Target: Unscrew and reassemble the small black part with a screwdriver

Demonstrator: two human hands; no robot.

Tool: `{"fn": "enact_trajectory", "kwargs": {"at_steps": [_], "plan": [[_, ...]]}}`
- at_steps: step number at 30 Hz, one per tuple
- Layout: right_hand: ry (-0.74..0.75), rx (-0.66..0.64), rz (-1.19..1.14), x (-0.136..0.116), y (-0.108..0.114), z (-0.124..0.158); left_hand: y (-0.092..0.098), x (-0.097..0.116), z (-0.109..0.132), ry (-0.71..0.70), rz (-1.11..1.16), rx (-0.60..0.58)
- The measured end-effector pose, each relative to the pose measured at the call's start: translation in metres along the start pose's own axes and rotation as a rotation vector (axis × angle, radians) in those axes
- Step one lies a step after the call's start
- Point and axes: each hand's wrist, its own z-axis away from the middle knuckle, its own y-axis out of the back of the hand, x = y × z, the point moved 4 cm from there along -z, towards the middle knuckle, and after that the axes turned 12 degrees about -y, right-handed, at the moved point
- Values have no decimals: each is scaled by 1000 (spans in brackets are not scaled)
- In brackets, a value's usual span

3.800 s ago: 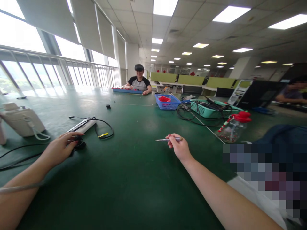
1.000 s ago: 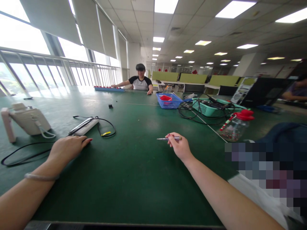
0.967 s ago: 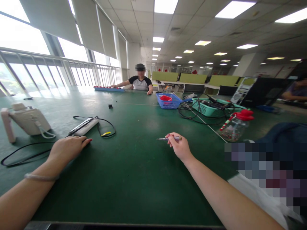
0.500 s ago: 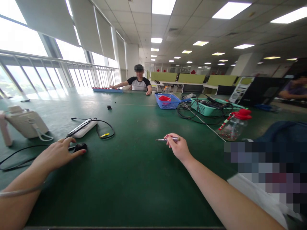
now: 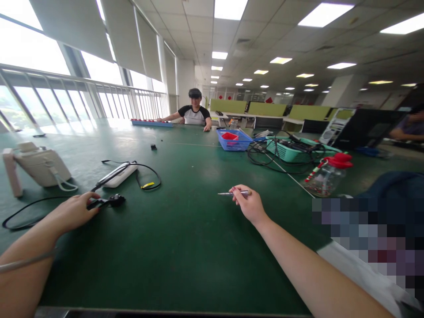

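Observation:
My right hand holds a slim screwdriver above the green tabletop, its thin metal shaft pointing left. On the left, my left hand has its thumb and fingers closed around the near end of a small black device; its rounded far end lies on the table and its exact kind is unclear. A black cable runs beside this hand. Just beyond lies a white power strip with a black cord across it and a yellow tag on the looped cord.
A beige bag-like object stands at far left. To the right are a blue basket, a green basket with tangled cables, and a red-lidded jar. Another person sits across the table.
My left thumb and fingers have drawn back left along the black device, closing at its near end and exposing more of it. My right hand keeps its hold on the screwdriver. The view shifts slightly.

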Motion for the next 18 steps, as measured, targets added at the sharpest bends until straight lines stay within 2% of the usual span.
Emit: {"fn": "enact_trajectory", "kwargs": {"at_steps": [5,8,12,15,18], "plan": [[-13,5,-8,-2,1,0,6,-4,4,58,-20,-32],[-13,9,-9,-3,1,0,12,-13,4,37,-59,65],[-3,19,-6,-3,1,1,16,-6,4,-168,38,235],[-2,11,-7,-2,1,1,14,12,4,-301,87,226],[3,13,-7,-1,1,0,13,25,3,-350,90,186]]}}
